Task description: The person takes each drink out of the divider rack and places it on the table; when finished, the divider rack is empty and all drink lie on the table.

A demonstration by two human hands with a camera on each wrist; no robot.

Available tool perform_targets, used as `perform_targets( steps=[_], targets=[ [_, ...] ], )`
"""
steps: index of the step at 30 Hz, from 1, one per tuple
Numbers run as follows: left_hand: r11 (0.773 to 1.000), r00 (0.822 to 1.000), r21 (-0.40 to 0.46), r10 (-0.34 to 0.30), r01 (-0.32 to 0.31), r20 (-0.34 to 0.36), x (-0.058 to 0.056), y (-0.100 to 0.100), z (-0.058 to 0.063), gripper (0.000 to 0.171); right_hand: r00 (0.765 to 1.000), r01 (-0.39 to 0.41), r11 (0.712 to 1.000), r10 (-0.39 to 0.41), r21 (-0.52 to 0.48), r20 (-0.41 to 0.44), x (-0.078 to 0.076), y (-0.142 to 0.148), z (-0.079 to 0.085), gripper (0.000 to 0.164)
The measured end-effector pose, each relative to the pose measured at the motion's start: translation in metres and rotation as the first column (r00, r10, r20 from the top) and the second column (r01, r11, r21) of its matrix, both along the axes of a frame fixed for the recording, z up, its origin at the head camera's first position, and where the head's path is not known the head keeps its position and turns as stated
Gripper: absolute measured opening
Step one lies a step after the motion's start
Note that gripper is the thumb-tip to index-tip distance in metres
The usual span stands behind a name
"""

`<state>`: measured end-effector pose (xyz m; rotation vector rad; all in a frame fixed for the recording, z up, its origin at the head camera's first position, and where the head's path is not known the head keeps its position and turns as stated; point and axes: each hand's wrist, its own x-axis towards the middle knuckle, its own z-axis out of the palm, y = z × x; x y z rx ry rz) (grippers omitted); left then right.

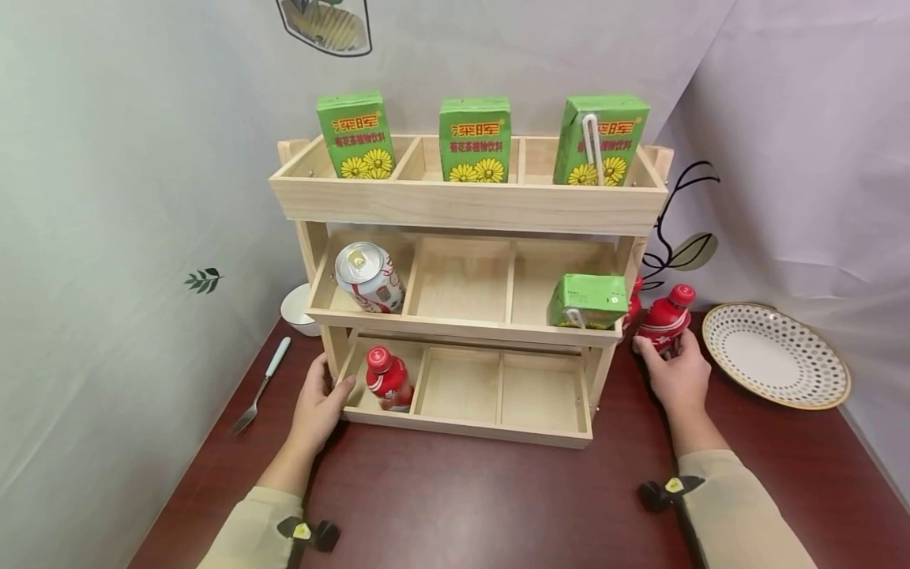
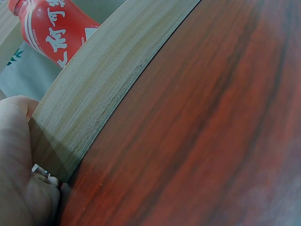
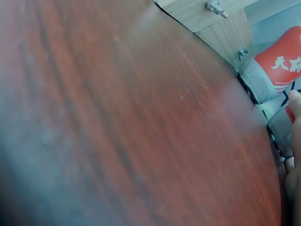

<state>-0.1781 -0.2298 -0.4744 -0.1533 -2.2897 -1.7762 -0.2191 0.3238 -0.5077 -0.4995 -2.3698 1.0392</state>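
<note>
A three-tier wooden rack [image 1: 469,201] stands on the table. My left hand [image 1: 320,403] grips the left end of its lowest tier, thumb over the rim. Just inside that tier stands a red bottle [image 1: 389,383], whose label also shows in the left wrist view. To the right of the rack, my right hand [image 1: 678,379] holds another red bottle [image 1: 668,318] between thumb and fingers. A third red bottle [image 3: 275,66] is beside the rack's right leg, partly hidden by it in the head view. Only the edge of the right hand appears in the right wrist view.
Three green drink cartons [image 1: 475,141] stand on the top tier. On the middle tier are a silver can [image 1: 370,276] at left and a carton lying down [image 1: 588,300] at right. A dotted plate [image 1: 775,356], a fork [image 1: 261,386] and a white bowl [image 1: 298,310] flank the rack.
</note>
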Motion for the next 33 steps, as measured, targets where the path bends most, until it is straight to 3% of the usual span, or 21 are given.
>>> perform_targets(
  steps=[9, 17, 19, 23, 26, 29, 33],
  targets=[
    [1.000, 1.000, -0.011, 0.004, -0.004, 0.008, 0.001, 0.000, 0.000, 0.055, 0.998, -0.055, 0.998, 0.055, 0.027, 0.002, 0.002, 0.000, -0.001, 0.052],
    [1.000, 1.000, -0.018, 0.011, -0.010, 0.011, 0.001, 0.000, 0.000, 0.055, 0.999, -0.032, 0.999, 0.032, 0.018, 0.030, 0.003, 0.000, 0.002, 0.054],
    [1.000, 1.000, -0.016, 0.014, -0.014, 0.012, 0.002, 0.000, 0.000, 0.055, 0.999, -0.040, 0.998, 0.041, -0.038, 0.018, 0.003, 0.000, 0.003, 0.059],
    [0.999, 1.000, -0.027, 0.019, -0.019, 0.018, 0.002, 0.001, 0.000, 0.055, 0.995, -0.051, 0.976, 0.033, -0.212, -0.092, 0.008, -0.003, 0.002, 0.073],
    [1.000, 1.000, -0.026, 0.011, -0.011, 0.018, 0.002, 0.001, 0.000, 0.054, 0.970, -0.045, 0.950, -0.034, -0.310, -0.243, 0.016, -0.006, 0.002, 0.070],
    [1.000, 1.000, -0.024, 0.011, -0.010, 0.007, 0.001, 0.001, 0.000, 0.054, 0.923, -0.039, 0.944, -0.092, -0.328, -0.374, 0.023, -0.012, 0.007, 0.061],
    [0.999, 1.000, -0.030, 0.013, -0.013, -0.001, 0.001, 0.000, 0.000, 0.054, 0.875, -0.086, 0.952, -0.069, -0.293, -0.480, 0.033, -0.026, 0.019, 0.052]
  ],
)
